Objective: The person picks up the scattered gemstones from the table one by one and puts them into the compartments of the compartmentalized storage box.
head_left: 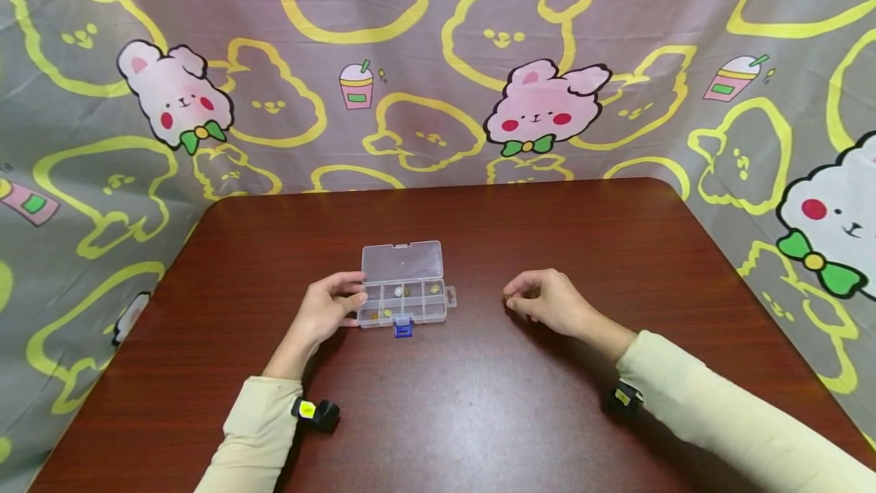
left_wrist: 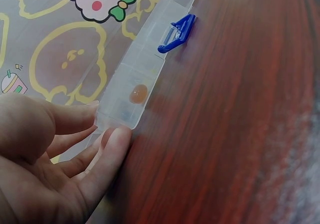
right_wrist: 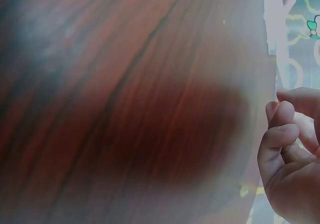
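A clear plastic compartment box [head_left: 414, 310] lies on the table with its lid [head_left: 402, 262] folded back and its blue latch [head_left: 404, 329] hanging at the front. My left hand [head_left: 323, 309] holds the box's left end, the thumb on the near side in the left wrist view. Small rounded pieces sit in several compartments, among them a white one [head_left: 399, 292], a yellowish one [head_left: 434, 289] and an orange-brown one [left_wrist: 138, 94]. To the right of the box, my right hand [head_left: 550, 303] pinches a tiny brownish piece [head_left: 506, 297], mostly covered by the fingertips.
The box has a clear hanging tab [head_left: 451, 297] on its right end. A dark red-brown wooden table [head_left: 452, 417] carries everything, and a patterned curtain [head_left: 438, 59] surrounds its back and sides. Each wrist wears a black camera [head_left: 318, 413].
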Demonstrator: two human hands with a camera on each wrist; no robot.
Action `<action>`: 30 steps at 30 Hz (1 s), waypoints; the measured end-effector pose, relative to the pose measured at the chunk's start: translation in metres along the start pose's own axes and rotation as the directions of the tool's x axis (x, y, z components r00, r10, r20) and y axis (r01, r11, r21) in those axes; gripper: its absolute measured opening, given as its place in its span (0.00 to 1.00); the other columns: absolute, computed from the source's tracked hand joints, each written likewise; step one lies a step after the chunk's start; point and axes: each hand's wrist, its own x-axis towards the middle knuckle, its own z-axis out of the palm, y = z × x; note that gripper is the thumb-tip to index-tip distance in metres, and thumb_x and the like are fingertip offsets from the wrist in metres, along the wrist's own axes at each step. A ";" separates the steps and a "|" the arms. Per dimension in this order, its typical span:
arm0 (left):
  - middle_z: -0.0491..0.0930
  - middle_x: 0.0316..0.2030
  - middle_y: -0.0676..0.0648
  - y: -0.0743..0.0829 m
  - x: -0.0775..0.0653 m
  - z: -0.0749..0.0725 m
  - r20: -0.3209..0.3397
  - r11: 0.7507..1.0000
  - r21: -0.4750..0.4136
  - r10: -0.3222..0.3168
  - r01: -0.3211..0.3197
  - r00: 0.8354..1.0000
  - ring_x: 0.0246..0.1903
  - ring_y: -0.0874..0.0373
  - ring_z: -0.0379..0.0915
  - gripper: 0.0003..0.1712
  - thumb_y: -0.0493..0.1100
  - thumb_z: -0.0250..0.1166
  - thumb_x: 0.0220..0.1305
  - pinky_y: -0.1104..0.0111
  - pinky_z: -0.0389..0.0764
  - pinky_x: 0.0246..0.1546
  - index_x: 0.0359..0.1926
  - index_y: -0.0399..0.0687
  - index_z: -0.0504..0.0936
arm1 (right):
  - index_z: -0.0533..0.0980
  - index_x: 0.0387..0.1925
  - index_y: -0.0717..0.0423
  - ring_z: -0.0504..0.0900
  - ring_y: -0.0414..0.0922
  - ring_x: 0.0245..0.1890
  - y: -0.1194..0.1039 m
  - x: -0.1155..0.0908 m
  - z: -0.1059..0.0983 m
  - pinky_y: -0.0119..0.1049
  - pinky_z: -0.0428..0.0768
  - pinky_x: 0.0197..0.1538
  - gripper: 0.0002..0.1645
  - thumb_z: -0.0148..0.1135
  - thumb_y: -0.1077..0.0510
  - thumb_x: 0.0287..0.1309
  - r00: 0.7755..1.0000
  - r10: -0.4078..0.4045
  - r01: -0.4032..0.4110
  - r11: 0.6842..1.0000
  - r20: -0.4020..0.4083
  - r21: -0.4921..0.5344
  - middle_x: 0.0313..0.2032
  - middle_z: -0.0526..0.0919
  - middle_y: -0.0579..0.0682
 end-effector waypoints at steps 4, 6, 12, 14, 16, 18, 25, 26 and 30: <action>0.78 0.51 0.31 -0.001 0.000 0.000 0.004 1.000 0.007 0.003 -0.003 1.000 0.34 0.58 0.79 0.23 0.29 0.64 0.67 0.64 0.87 0.27 0.62 0.32 0.76 | 0.84 0.37 0.60 0.77 0.42 0.18 -0.005 0.003 0.005 0.33 0.78 0.21 0.06 0.69 0.68 0.57 1.000 -0.006 0.006 1.000 -0.001 0.007 0.26 0.83 0.47; 0.77 0.51 0.31 -0.001 0.000 0.000 0.005 1.000 0.008 0.001 -0.001 1.000 0.35 0.57 0.80 0.23 0.29 0.64 0.67 0.64 0.87 0.27 0.62 0.32 0.76 | 0.84 0.36 0.59 0.77 0.42 0.18 -0.007 0.004 0.007 0.33 0.78 0.21 0.06 0.69 0.68 0.56 1.000 -0.011 0.011 1.000 -0.003 0.012 0.26 0.84 0.47; 0.77 0.51 0.30 -0.001 0.001 -0.001 0.004 1.000 -0.005 -0.003 0.003 1.000 0.34 0.57 0.81 0.23 0.28 0.63 0.67 0.64 0.86 0.27 0.62 0.32 0.75 | 0.85 0.36 0.59 0.77 0.42 0.17 -0.013 0.009 0.015 0.33 0.78 0.21 0.06 0.69 0.68 0.56 1.000 -0.022 0.022 1.000 0.000 0.020 0.26 0.84 0.47; 0.77 0.52 0.30 -0.001 0.001 -0.001 0.004 1.000 -0.006 -0.004 0.004 1.000 0.34 0.57 0.80 0.23 0.28 0.63 0.67 0.65 0.86 0.27 0.62 0.33 0.75 | 0.85 0.36 0.59 0.76 0.42 0.17 -0.015 0.010 0.018 0.34 0.79 0.21 0.06 0.70 0.67 0.55 1.000 -0.028 0.028 0.999 -0.001 0.017 0.27 0.84 0.46; 0.77 0.52 0.30 -0.001 0.001 -0.001 0.005 1.000 -0.005 -0.002 0.002 1.000 0.34 0.57 0.80 0.23 0.28 0.63 0.67 0.65 0.86 0.27 0.62 0.32 0.75 | 0.85 0.36 0.59 0.76 0.42 0.17 -0.017 0.011 0.020 0.34 0.78 0.21 0.06 0.70 0.68 0.55 0.999 -0.034 0.034 0.999 -0.001 0.017 0.27 0.85 0.46; 0.77 0.52 0.30 -0.001 0.001 -0.001 0.008 1.000 -0.004 0.000 0.000 1.000 0.34 0.57 0.81 0.22 0.28 0.63 0.68 0.65 0.86 0.28 0.62 0.32 0.75 | 0.85 0.36 0.59 0.76 0.42 0.16 -0.020 0.013 0.023 0.34 0.78 0.21 0.06 0.70 0.67 0.55 0.999 -0.038 0.038 0.999 -0.004 0.013 0.27 0.85 0.46; 0.77 0.51 0.30 0.000 0.000 -0.001 0.006 1.000 0.004 0.001 -0.001 1.000 0.35 0.56 0.81 0.22 0.29 0.63 0.68 0.64 0.87 0.28 0.62 0.32 0.76 | 0.85 0.37 0.59 0.77 0.41 0.16 -0.031 0.019 0.032 0.34 0.79 0.21 0.06 0.71 0.66 0.56 0.999 -0.050 0.050 0.999 0.011 0.018 0.28 0.86 0.45; 0.77 0.52 0.30 0.000 0.000 -0.001 0.007 1.000 0.007 0.002 -0.002 1.000 0.35 0.56 0.81 0.22 0.29 0.63 0.68 0.64 0.87 0.28 0.62 0.32 0.75 | 0.85 0.37 0.59 0.77 0.41 0.16 -0.033 0.020 0.034 0.34 0.79 0.22 0.06 0.71 0.66 0.56 0.998 -0.056 0.055 0.998 0.013 0.023 0.28 0.86 0.45; 0.77 0.52 0.31 0.000 0.000 0.000 0.002 1.000 0.011 0.001 -0.001 1.000 0.35 0.57 0.80 0.22 0.29 0.63 0.68 0.64 0.87 0.28 0.62 0.33 0.76 | 0.85 0.36 0.59 0.76 0.41 0.16 -0.038 0.024 0.039 0.34 0.80 0.22 0.06 0.71 0.66 0.55 0.997 -0.073 0.072 0.997 0.019 0.042 0.28 0.86 0.45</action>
